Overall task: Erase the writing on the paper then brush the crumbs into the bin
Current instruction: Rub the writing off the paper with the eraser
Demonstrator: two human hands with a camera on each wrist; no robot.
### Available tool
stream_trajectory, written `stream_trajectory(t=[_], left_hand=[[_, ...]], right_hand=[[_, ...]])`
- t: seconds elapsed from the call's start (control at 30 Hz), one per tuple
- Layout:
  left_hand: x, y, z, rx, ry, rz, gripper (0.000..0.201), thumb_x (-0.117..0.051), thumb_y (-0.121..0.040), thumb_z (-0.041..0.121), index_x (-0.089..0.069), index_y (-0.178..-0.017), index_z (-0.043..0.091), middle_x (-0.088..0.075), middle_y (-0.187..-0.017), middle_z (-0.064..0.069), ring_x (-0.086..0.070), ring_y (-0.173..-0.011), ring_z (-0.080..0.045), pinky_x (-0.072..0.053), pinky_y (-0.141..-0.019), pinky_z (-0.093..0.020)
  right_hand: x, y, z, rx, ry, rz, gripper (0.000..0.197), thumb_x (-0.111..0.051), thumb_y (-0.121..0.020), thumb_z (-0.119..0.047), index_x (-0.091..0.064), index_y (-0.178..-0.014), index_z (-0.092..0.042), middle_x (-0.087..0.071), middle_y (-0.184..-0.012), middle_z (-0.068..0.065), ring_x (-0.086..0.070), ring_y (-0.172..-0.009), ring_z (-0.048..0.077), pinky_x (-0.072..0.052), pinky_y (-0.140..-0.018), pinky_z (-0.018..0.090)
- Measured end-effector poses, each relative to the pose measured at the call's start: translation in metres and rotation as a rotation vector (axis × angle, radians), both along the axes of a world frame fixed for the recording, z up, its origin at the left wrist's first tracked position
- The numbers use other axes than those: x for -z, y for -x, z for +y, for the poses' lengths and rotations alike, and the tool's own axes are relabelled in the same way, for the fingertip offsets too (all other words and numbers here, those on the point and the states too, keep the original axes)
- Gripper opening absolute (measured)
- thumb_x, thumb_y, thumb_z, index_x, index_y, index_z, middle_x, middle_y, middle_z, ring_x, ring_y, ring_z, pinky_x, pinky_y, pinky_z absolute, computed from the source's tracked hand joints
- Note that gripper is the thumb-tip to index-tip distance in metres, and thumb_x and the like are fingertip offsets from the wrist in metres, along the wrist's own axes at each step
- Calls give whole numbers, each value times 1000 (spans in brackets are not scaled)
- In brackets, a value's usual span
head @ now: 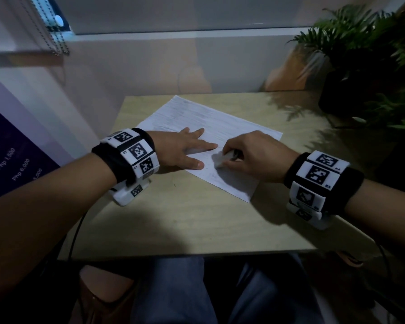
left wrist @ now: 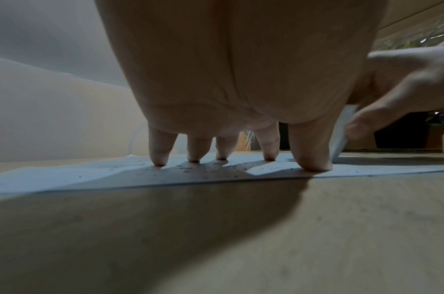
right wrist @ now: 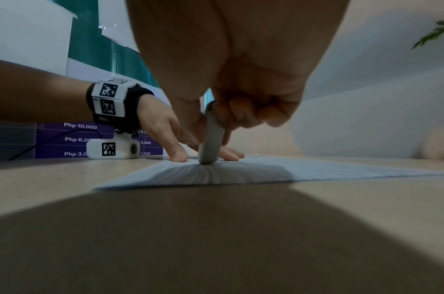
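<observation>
Hands first: your left hand lies spread, fingertips pressing the paper flat on the counter, while your right hand pinches a pale eraser upright, its lower end on the sheet just beside your left thumb. You look to be midway through erasing: faint lines show across the far part of the page, and dark crumbs lie scattered round your left fingertips. Brushing is not yet begun. No bin shows in any view, so you cannot tell where the crumbs will go. A potted plant stands at the counter's far right.
</observation>
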State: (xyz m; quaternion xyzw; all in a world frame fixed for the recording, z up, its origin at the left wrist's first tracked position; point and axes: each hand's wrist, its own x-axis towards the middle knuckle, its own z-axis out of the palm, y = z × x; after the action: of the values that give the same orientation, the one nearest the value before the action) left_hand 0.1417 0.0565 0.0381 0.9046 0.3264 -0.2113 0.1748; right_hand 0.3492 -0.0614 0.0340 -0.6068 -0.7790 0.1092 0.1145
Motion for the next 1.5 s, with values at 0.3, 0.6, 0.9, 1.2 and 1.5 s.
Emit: stream_trajectory(t=[0.3, 0.6, 0.9, 1.2, 1.5], left_hand=[[0, 0, 0, 2, 0, 4, 70, -49, -99, 60, -8, -156, 58, 17, -170, 9, 14, -157, -21, -3, -126, -53], [2, 0, 3, 3, 2, 2, 71, -49, -98, 62, -8, -156, 59, 17, -169, 9, 14, -156, -22, -3, -126, -56], [3, 1, 3, -7, 9, -13, 70, -51, -98, 62, -10, -155, 60, 16, -169, 11, 14, -156, -19, -2, -126, -54], [3, 1, 3, -4, 12, -10, 71, -49, -98, 62, -10, -156, 58, 16, -170, 9, 14, -156, -21, -3, -126, -55], [2, 1, 2, -7, 14, -6, 69, -50, -98, 62, -9, -154, 60, 17, -169, 11, 15, -156, -20, -2, -126, -55]], right_hand=[[1, 1, 1, 35, 0, 13, 33, -62, -89, -56, -69, -98, -25, -66, -85, -8, -60, -81, 16, -48, -70, 35], [1, 6, 2, 39, 11, 22, 31, -62, -90, -54, -71, -102, -27, -69, -92, -7, -59, -84, 16, -52, -77, 42], [2, 5, 5, 35, -21, -37, 38, -56, -90, -58, -71, -99, -24, -70, -90, -3, -61, -84, 21, -51, -73, 38], [-3, 8, -2, 3, 52, -50, 28, -58, -89, -57, -50, -85, -31, -53, -69, -14, -53, -70, 16, -38, -63, 32], [-5, 2, -2, 44, 2, -54, 38, -49, -84, -58, -60, -92, -23, -60, -75, -8, -56, -74, 19, -41, -63, 34]])
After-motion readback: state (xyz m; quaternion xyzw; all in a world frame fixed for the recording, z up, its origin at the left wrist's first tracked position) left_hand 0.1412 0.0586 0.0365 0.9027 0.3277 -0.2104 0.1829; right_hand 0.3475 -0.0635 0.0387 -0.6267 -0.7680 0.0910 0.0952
